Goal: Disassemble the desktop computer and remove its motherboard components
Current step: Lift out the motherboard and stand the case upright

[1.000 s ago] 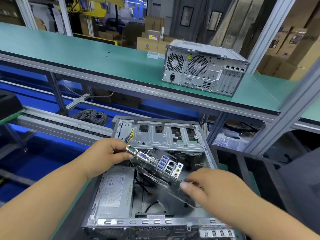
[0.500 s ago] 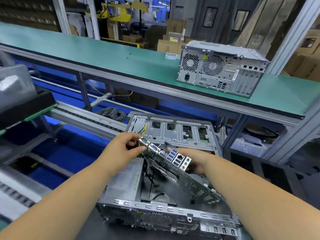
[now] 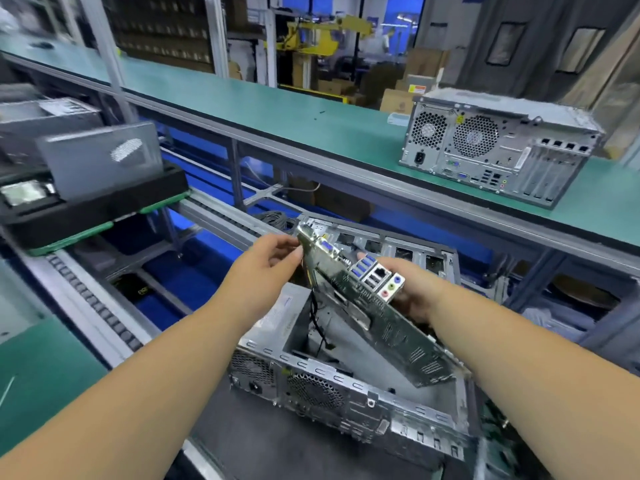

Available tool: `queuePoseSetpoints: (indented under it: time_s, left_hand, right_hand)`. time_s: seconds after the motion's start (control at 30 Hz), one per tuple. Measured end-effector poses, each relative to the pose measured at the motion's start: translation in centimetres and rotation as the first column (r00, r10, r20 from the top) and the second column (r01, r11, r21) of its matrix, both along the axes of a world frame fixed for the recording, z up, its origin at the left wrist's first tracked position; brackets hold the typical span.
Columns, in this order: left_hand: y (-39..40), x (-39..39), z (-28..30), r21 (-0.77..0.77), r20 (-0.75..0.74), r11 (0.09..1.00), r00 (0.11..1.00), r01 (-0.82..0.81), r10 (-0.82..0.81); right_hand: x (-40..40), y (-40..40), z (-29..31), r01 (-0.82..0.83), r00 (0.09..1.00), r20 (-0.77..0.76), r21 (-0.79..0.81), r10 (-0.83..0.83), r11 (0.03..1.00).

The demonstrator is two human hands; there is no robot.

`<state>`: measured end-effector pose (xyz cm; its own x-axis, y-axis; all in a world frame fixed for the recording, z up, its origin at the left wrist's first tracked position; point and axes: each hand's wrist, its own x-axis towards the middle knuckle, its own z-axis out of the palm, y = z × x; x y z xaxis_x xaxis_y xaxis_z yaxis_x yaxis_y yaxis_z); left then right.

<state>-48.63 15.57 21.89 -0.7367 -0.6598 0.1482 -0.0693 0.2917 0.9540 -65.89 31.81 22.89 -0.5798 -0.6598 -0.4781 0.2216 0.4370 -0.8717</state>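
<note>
The motherboard [image 3: 377, 323] hangs tilted above the open grey computer case [image 3: 346, 393], its port block with blue, green and pink sockets facing me. My left hand [image 3: 268, 268] pinches the board's upper left corner by the blue VGA port. My right hand [image 3: 414, 292] grips the board from behind, near the audio jacks, its fingers mostly hidden by the board. The board's lower end reaches over the case's right side. Black cables dangle inside the case beside the silver power supply [image 3: 277, 320].
A second, closed tower [image 3: 495, 150] stands on the green upper shelf [image 3: 277, 105]. At left, a black tray [image 3: 97, 206] carrying grey units sits on the roller conveyor [image 3: 86, 296]. Cardboard boxes and yellow machinery lie far behind.
Both hands have lifted the motherboard up out of the case and tilted it more steeply. My right hand moved from the board's lower edge to behind its port end. The view swung left.
</note>
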Motion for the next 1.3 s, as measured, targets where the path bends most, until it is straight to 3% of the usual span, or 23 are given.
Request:
queuePoseSetpoints:
  time_s: [0.2, 0.33, 0.47, 0.6, 0.8, 0.97, 1.17, 1.23, 1.3]
  left_hand:
    - [2.3, 2.0, 2.9, 0.103, -0.157, 0.993, 0.987, 0.058, -0.041]
    - [3.5, 2.9, 3.7, 0.190, -0.180, 0.979, 0.983, 0.077, -0.042]
    - [4.8, 3.3, 5.0, 0.362, -0.158, 0.919, 0.982, 0.154, -0.102]
    - [5.5, 4.5, 5.9, 0.532, -0.183, 0.768, 0.934, 0.357, -0.308]
    - [7.2, 7.1, 5.6, 0.643, -0.173, 0.590, 0.843, 0.488, -0.509]
    - [11.4, 9.0, 3.8, 0.623, -0.159, 0.499, 0.723, 0.602, -0.672]
    - [17.9, 8.8, 0.6, 0.667, -0.071, 0.380, 0.563, 0.641, -0.824]
    - [20.2, 8.2, -0.8, 0.687, -0.022, 0.373, 0.530, 0.624, -0.848]
    - [22.5, 7.4, -2.6, 0.697, 0.062, 0.423, 0.540, 0.578, -0.840]
  right_hand:
    - [1.1, 2.7, 4.5, 0.031, 0.973, -0.220, -0.164, -0.067, 0.986]
    - [2.3, 4.7, 6.3, 0.064, 0.973, -0.203, -0.228, -0.111, 0.972]
    - [4.9, 6.4, 8.5, -0.089, 0.979, -0.202, -0.276, 0.033, 0.957]
    - [7.4, 8.3, 9.8, -0.139, 0.968, -0.233, -0.204, 0.090, 0.969]
    - [11.3, 12.7, 9.2, -0.014, 0.828, -0.560, -0.089, -0.039, 0.996]
    - [14.4, 18.9, 7.2, 0.104, 0.732, -0.681, 0.072, -0.028, 0.992]
    - [17.1, 27.3, 4.1, 0.242, 0.726, -0.687, 0.204, -0.038, 0.949]
    - [17.2, 29.9, 2.5, 0.258, 0.735, -0.678, 0.259, -0.015, 0.931]
    - [17.0, 32.2, 0.6, 0.254, 0.745, -0.667, 0.314, 0.022, 0.915]
